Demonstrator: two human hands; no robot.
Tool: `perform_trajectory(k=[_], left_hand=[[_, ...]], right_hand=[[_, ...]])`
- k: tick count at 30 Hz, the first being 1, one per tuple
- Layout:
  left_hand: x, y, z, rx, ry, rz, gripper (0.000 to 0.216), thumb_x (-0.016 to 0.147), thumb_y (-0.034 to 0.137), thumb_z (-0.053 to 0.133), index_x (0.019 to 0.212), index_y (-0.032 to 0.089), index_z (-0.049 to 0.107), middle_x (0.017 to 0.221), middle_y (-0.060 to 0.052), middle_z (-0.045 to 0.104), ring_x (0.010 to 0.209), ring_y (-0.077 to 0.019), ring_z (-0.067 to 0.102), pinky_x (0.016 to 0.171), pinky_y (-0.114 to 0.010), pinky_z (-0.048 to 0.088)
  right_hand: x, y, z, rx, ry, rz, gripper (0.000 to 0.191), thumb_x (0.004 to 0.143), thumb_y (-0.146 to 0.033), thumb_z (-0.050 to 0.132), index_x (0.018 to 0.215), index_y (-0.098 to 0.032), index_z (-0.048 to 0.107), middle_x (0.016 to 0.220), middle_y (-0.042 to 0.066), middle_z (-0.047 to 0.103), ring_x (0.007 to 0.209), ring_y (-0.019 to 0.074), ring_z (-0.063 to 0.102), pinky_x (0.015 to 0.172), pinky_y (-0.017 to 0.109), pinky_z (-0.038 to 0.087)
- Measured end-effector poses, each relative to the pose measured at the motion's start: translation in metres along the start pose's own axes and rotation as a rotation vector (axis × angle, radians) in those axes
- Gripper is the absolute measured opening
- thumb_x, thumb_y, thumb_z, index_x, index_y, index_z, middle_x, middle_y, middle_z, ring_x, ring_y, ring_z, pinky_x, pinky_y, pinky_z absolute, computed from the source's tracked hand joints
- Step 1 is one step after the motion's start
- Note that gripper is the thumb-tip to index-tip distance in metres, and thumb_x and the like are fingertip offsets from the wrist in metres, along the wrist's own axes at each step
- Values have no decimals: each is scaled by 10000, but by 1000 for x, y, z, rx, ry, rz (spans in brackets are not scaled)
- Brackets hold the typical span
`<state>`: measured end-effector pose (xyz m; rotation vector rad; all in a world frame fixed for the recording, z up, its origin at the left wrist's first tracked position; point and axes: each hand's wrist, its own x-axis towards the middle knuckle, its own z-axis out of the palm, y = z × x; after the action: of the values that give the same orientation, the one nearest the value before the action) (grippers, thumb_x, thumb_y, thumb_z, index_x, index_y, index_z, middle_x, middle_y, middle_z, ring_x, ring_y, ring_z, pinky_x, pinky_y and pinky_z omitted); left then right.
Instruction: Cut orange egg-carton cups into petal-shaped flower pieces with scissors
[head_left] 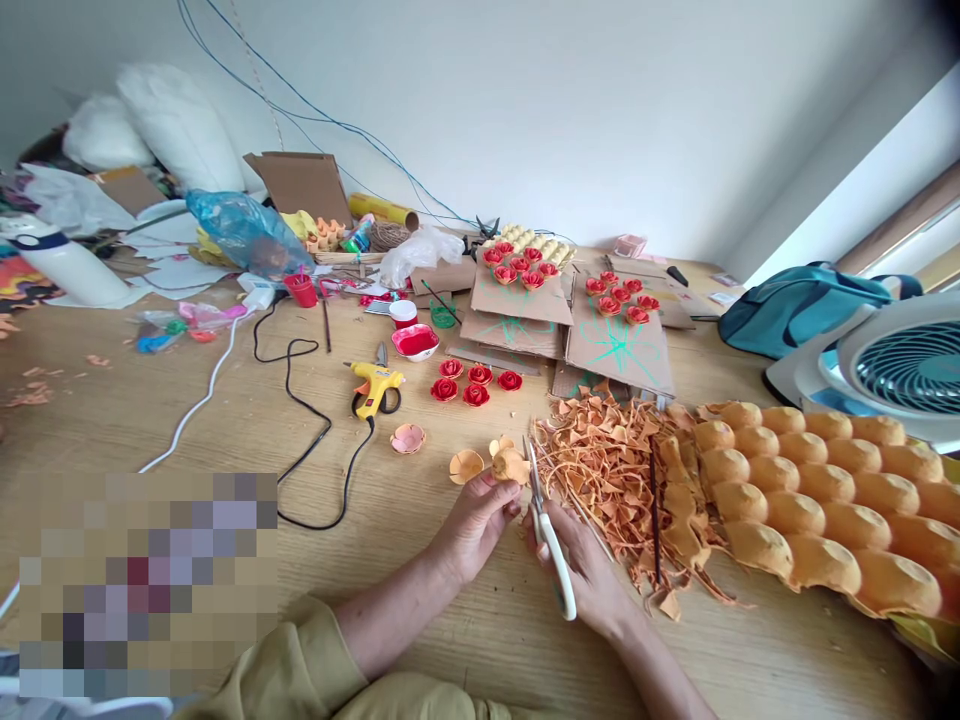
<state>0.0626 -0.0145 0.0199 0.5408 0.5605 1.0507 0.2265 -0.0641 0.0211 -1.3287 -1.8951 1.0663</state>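
My left hand (480, 525) pinches an orange egg-carton cup (511, 466) with its fingertips. In my right hand (581, 565) is a pair of scissors (551, 550) with white handles, its blades pointing away from me right beside the cup. Whether the blades touch the cup I cannot tell. Just beyond my left hand lie a cut orange cup (466, 466) and a pinkish petal-edged cup (408, 438). A heap of orange carton scraps (607, 460) spreads to the right of the scissors.
An orange egg tray (799, 490) fills the right side. Several red paper roses (476, 394) sit ahead, near a dish of red paint (415, 342) and a yellow glue gun (375, 390). More roses stand on cardboard (517, 300). A fan (900, 350) is at far right.
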Motion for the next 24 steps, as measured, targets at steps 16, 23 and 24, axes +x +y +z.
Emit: perform_trajectory(k=[16, 23, 24], left_hand=[[1, -1, -5, -143, 9, -123, 247, 697, 241, 813, 724, 147, 586, 714, 23, 490, 674, -90, 438, 636, -233, 361], [1, 4, -3, 18, 6, -95, 276, 687, 290, 818, 682, 147, 582, 667, 26, 479, 647, -91, 412, 639, -233, 360], [1, 3, -3, 20, 0, -99, 277, 687, 295, 817, 683, 147, 583, 670, 25, 485, 649, -91, 415, 643, -233, 361]], right_hand=[[2, 0, -3, -216, 66, -85, 229, 930, -406, 473, 805, -220, 427, 769, 21, 533, 744, 208, 480, 797, 393, 397], [-1, -1, -4, -136, 12, -60, 245, 942, -425, 409, 827, -214, 456, 816, 45, 553, 782, 220, 474, 757, 380, 406], [-1, 0, -5, -115, 2, -64, 249, 945, -428, 402, 834, -214, 465, 823, 44, 554, 785, 219, 471, 751, 374, 406]])
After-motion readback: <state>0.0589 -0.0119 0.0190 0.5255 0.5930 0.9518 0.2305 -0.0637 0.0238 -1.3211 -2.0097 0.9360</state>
